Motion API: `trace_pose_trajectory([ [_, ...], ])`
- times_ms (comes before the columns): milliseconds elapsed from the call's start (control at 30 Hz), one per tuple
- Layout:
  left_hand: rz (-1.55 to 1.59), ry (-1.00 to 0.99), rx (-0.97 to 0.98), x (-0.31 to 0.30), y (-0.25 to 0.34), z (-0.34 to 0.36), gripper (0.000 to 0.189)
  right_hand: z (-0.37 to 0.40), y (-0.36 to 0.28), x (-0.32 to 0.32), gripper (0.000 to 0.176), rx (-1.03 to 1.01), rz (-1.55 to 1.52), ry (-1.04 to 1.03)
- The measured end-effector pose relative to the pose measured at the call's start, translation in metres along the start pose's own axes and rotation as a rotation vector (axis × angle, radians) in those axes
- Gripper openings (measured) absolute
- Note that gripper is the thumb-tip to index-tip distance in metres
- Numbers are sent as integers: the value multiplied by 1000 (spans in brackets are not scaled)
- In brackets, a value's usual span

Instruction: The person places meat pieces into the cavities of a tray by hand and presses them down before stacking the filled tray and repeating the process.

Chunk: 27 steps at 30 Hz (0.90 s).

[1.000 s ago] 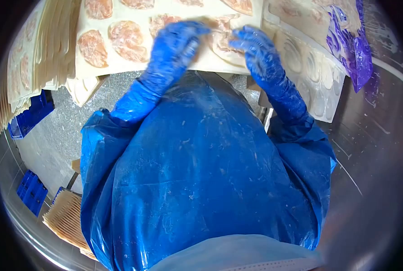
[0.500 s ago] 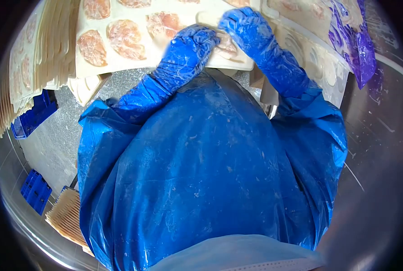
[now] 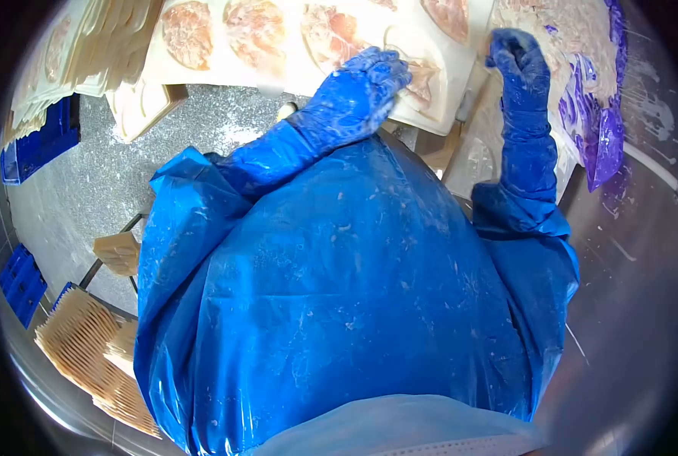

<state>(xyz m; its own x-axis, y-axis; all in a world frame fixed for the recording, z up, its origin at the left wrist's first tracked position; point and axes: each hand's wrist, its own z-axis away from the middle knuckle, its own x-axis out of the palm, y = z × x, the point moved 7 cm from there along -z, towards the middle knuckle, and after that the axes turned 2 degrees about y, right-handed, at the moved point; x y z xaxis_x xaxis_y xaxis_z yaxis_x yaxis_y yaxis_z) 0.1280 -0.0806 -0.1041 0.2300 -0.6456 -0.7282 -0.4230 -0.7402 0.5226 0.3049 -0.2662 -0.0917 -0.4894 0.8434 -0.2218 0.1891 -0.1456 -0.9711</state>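
left hand [image 3: 363, 82] in a blue glove sits on the near right corner of the moulded tray [image 3: 202, 72]. its fingers are bent and bunched downward, knuckles up, touching the tray just beside a meat piece [image 3: 424, 77]. cannot tell if it actually grips anything, the fingertips are hidden under the hand.

right hand [image 3: 515, 52], also gloved, is raised to the right of that tray. its fingers are curled in a loose fist at the left edge of a second tray [image 3: 567, 38]. cannot tell if anything is inside the fist. the two hands are apart, with the tray corner between them.

the moulded tray lies at the top centre, straight ahead of the person, with pale pink pieces in its pockets. a purple bag [image 3: 601, 137] hangs off the second tray's right side. a blue apron [image 3: 339, 304] fills the middle. a stack of trays [image 3: 103, 38] leans at top left with blue crates [image 3: 38, 140] below it. a steel table [image 3: 643, 251] is on the right.
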Motion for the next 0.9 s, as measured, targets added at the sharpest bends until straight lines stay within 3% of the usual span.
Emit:
trace_pose_trajectory([
  [33,184,59,-22,-15,-3,0,40,0,-33,14,30,-133,-131,96],
  [100,470,214,-148,-56,-15,12,39,1,-48,37,30,-205,-106,140],
  [167,89,374,-385,-79,-52,61,41,8,-62,82,30,-310,-163,174],
  [233,-9,484,-317,-111,-63,77,36,24,-93,135,35,-479,290,141],
  [267,-54,465,-309,-118,-63,79,37,27,-49,161,36,-68,-287,11],
  [333,-102,446,-302,-127,-62,80,39,58,-49,196,38,-668,719,-243],
  [433,-105,408,-260,-122,-47,72,36,69,-49,182,39,-607,586,-142],
  [500,-15,366,-214,-101,-47,71,37,64,-60,180,39,-659,728,-156],
  [567,-83,287,-145,-95,-38,52,37,47,-64,182,37,-593,591,10],
  [667,-262,17,-3,-63,-60,51,38,58,-36,194,39,-556,715,-114],
  [767,-260,-81,-59,-77,-68,48,41,69,-22,182,43,-541,828,-202],
  [833,-283,-22,-42,-79,-53,40,42,70,-37,175,48,-589,811,-80],
  [900,-295,-70,-81,-68,-43,32,57,74,-38,181,52,-579,866,-86],
])
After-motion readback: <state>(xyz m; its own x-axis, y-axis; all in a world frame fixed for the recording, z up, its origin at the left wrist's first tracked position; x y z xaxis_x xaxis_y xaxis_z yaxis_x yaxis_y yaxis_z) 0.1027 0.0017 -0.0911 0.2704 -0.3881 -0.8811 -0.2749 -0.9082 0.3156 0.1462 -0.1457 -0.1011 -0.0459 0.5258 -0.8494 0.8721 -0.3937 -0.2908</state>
